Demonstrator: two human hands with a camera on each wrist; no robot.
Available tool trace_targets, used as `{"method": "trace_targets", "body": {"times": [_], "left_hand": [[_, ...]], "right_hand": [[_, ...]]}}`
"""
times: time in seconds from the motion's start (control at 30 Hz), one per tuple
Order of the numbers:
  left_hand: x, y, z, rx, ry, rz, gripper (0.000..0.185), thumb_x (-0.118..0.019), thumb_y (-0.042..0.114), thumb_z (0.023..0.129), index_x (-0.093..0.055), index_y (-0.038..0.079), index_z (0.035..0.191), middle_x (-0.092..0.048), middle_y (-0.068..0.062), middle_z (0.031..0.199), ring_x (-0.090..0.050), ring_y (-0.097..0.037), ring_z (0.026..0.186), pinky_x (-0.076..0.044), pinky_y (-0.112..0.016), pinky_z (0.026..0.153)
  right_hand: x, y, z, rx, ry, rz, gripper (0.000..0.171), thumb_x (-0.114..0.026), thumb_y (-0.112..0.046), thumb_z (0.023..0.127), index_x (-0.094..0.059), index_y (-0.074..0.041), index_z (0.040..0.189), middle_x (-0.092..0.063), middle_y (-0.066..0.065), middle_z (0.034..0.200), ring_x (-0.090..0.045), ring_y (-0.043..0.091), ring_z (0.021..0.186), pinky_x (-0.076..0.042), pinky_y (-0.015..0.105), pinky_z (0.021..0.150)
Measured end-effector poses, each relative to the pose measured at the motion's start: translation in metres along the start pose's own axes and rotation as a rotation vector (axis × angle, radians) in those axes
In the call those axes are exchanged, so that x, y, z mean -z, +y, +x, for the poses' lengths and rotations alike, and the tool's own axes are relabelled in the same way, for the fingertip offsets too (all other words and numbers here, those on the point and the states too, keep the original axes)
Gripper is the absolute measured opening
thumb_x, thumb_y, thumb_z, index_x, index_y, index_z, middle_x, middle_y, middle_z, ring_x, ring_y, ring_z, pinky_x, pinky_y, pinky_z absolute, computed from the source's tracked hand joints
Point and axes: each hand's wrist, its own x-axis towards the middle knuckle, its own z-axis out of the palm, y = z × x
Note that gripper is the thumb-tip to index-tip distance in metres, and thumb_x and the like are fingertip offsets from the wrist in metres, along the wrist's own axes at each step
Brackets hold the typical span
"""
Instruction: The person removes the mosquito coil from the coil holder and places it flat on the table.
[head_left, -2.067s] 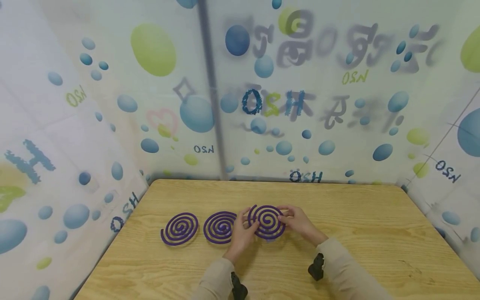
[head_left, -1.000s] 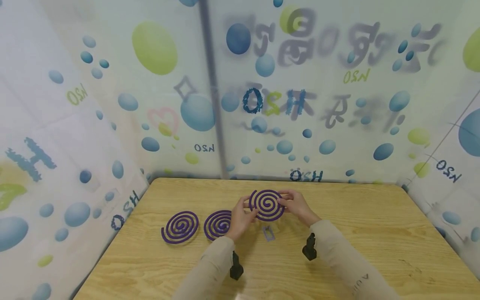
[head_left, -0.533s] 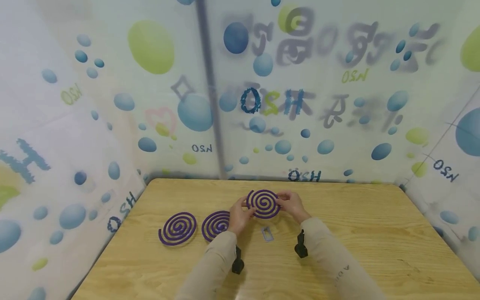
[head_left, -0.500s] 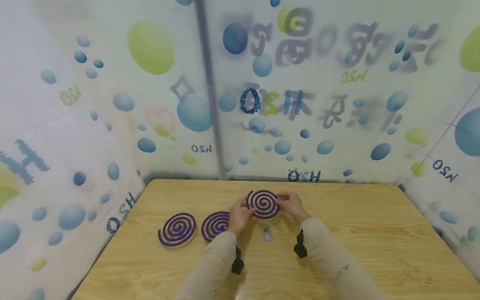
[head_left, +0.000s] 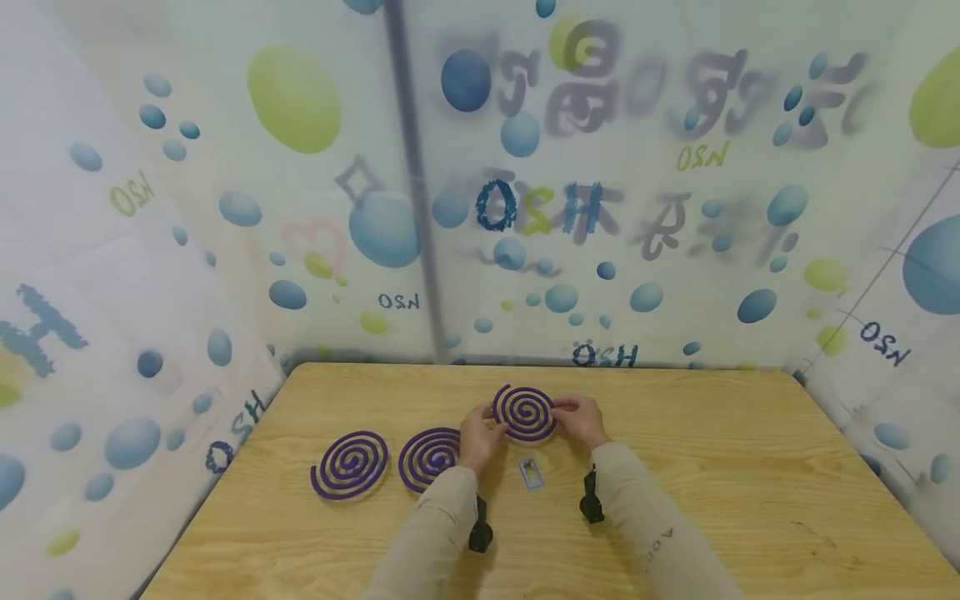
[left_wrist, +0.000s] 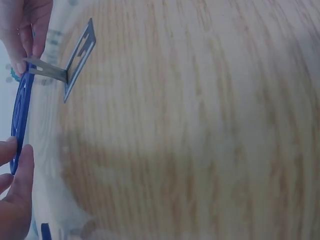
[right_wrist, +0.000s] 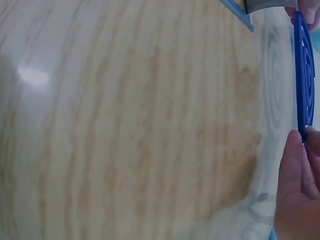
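Both hands, left (head_left: 477,435) and right (head_left: 581,419), pinch a purple coil (head_left: 524,412) by its opposite rims, raised above the surface (head_left: 712,467) over a small metal stand (head_left: 531,473). It looks light, stiff and brittle; hold it at the outer ring.

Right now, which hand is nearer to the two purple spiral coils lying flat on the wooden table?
Left. The left hand overlaps the nearer flat purple coil; the right hand is across the raised coil.
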Motion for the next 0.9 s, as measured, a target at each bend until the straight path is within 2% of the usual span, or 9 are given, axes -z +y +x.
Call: {"method": "trace_targets", "body": {"times": [0.3,0.43,0.57,0.73,0.83,0.9], "left_hand": [[-0.0051,-0.0024,-0.0034,0.078,-0.021,0.035,0.042,-0.067,-0.005,0.069,-0.055,-0.007,0.11,-0.06,-0.021,0.097,-0.057,-0.032,0.091,-0.045,-0.04,0.086],[-0.0062,-0.0026,-0.0046,0.125,-0.043,0.019,0.044,-0.066,-0.006,0.07,-0.055,-0.005,0.112,-0.06,-0.02,0.097,-0.057,-0.032,0.091,-0.045,-0.04,0.086],[-0.0067,-0.0017,-0.0054,0.163,-0.052,-0.027,0.044,-0.065,-0.009,0.069,-0.055,-0.005,0.112,-0.06,-0.019,0.095,-0.06,-0.029,0.086,-0.049,-0.035,0.081],[-0.008,0.0,-0.0073,0.15,-0.035,-0.04,0.044,-0.065,-0.012,0.068,-0.055,-0.007,0.111,-0.06,-0.018,0.09,-0.061,-0.027,0.08,-0.052,-0.031,0.073],[-0.0092,0.0008,-0.0082,0.124,-0.018,-0.018,0.044,-0.065,-0.013,0.067,-0.055,-0.008,0.109,-0.06,-0.019,0.088,-0.06,-0.027,0.078,-0.052,-0.03,0.071],[-0.0101,0.0016,-0.008,0.131,-0.015,-0.012,0.044,-0.065,-0.013,0.066,-0.055,-0.008,0.108,-0.06,-0.018,0.087,-0.06,-0.027,0.077,-0.052,-0.03,0.07]], "right_hand": [[-0.0023,0.0083,-0.0002,-0.063,0.005,0.003,0.02,-0.058,0.004,0.08,-0.06,0.009,0.099,-0.061,0.019,0.091,-0.059,0.017,0.074,-0.053,0.025,0.065],[-0.0015,0.0104,-0.0011,-0.042,0.007,-0.02,0.019,-0.059,0.004,0.079,-0.061,0.01,0.097,-0.062,0.018,0.089,-0.059,0.018,0.075,-0.052,0.026,0.066],[-0.0003,0.0113,-0.0016,-0.029,-0.006,-0.021,0.019,-0.059,0.004,0.079,-0.061,0.01,0.097,-0.062,0.018,0.089,-0.059,0.02,0.077,-0.052,0.026,0.067],[0.0006,0.0103,-0.0024,-0.064,-0.034,0.023,0.022,-0.055,0.008,0.079,-0.059,0.011,0.101,-0.06,0.02,0.092,-0.059,0.024,0.082,-0.052,0.028,0.07],[0.0011,0.0103,-0.0023,-0.064,-0.037,0.005,0.023,-0.055,0.009,0.079,-0.059,0.011,0.101,-0.06,0.02,0.092,-0.058,0.024,0.082,-0.052,0.029,0.071],[0.0014,0.0112,-0.0019,-0.059,-0.032,-0.009,0.023,-0.056,0.009,0.078,-0.059,0.011,0.1,-0.061,0.02,0.092,-0.058,0.024,0.082,-0.052,0.029,0.071]]}}
